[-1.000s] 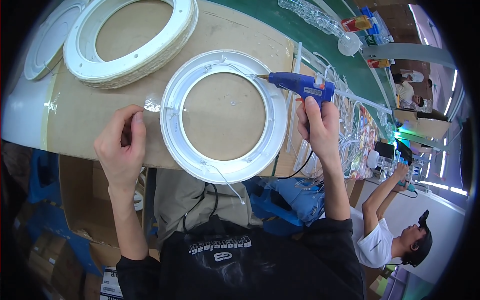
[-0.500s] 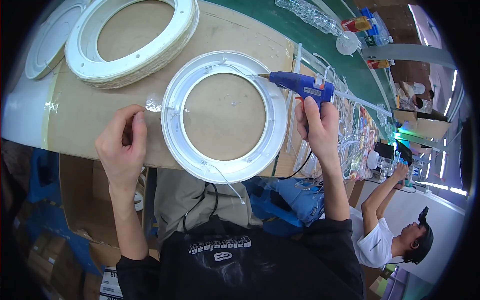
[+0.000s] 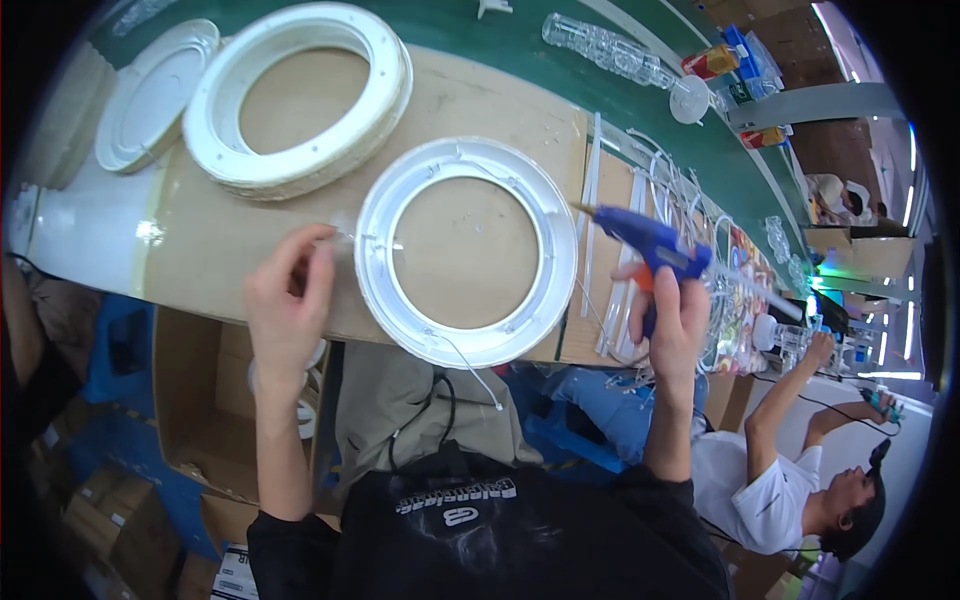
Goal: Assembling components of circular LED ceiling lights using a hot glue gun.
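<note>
A white ring-shaped housing [image 3: 556, 250] lies on the cardboard-covered table in front of me, hollow side up. Small clear clips sit along its channel, and a thin white cable [image 3: 470, 365] hangs over its near edge. My right hand [image 3: 672, 320] grips a blue hot glue gun [image 3: 645, 238] with an orange trigger. Its nozzle points left and hovers just off the ring's right rim. To the ring's left, my left hand [image 3: 283, 300] has thumb and forefinger pinched beside a shiny clear patch on the cardboard. Whatever is between those fingertips is too small to name.
A thicker white ring [image 3: 215, 120] and a flat white round part [image 3: 145, 110] lie at the far left. Clear glue sticks and tangled cables [image 3: 690, 215] cover the right side. Clear bottles [image 3: 605, 50] rest farther back. A co-worker [image 3: 770, 480] sits at right; an open carton [image 3: 200, 400] stands below.
The glue gun has pulled away from the ring's upper right rim, toward the right and nearer me. My left fingertips have come up to the clear patch. The whole view has shifted slightly.
</note>
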Tool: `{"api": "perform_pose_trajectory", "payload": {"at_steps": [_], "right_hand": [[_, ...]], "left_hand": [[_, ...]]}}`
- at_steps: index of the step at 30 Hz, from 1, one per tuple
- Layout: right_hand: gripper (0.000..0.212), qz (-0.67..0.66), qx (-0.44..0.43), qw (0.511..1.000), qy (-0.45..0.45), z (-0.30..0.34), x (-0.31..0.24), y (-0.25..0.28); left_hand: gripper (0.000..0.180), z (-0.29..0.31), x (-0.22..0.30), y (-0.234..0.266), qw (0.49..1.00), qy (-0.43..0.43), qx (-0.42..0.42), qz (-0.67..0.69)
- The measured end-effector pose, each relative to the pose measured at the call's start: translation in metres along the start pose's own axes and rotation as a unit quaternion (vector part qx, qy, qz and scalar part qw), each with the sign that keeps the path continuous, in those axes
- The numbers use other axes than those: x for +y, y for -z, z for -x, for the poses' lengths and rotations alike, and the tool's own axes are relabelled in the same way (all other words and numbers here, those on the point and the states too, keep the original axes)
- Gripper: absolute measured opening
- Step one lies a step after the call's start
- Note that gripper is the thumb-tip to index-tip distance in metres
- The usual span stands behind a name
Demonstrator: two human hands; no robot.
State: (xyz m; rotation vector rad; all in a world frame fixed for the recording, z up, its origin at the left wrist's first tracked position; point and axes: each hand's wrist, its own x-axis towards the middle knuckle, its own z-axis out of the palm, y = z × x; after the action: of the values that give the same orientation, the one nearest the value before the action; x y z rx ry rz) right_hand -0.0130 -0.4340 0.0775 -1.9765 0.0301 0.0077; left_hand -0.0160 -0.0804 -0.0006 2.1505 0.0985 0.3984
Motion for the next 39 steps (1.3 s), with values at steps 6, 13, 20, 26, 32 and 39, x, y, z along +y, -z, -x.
{"api": "perform_pose_trajectory", "payload": {"at_steps": [6,13,20,26,32,39], "right_hand": [[0.036,-0.091,0.139,0.986,-0.01,0.049,0.019,0.006],[0.044,-0.27,0.194,0.943,0.018,0.076,0.052,0.011],[0.043,-0.359,0.212,0.909,0.001,0.086,0.044,0.023],[0.041,-0.38,0.194,0.904,0.001,0.092,0.057,0.024],[0.04,-0.402,0.168,0.9,-0.014,0.094,0.059,0.013],[0.035,-0.4,0.158,0.903,0.012,0.101,0.057,0.011]], "left_hand": [[0.044,0.011,0.022,-0.002,0.972,0.098,-0.196,0.078],[0.047,0.008,0.045,0.004,0.934,0.164,-0.283,0.145],[0.046,0.019,0.06,0.044,0.93,0.124,-0.308,0.156],[0.049,-0.022,0.026,0.135,0.969,0.147,-0.089,0.18],[0.027,-0.112,-0.044,0.197,0.966,0.19,0.073,0.16],[0.028,-0.166,-0.114,0.188,0.959,0.233,0.122,0.107]]}}
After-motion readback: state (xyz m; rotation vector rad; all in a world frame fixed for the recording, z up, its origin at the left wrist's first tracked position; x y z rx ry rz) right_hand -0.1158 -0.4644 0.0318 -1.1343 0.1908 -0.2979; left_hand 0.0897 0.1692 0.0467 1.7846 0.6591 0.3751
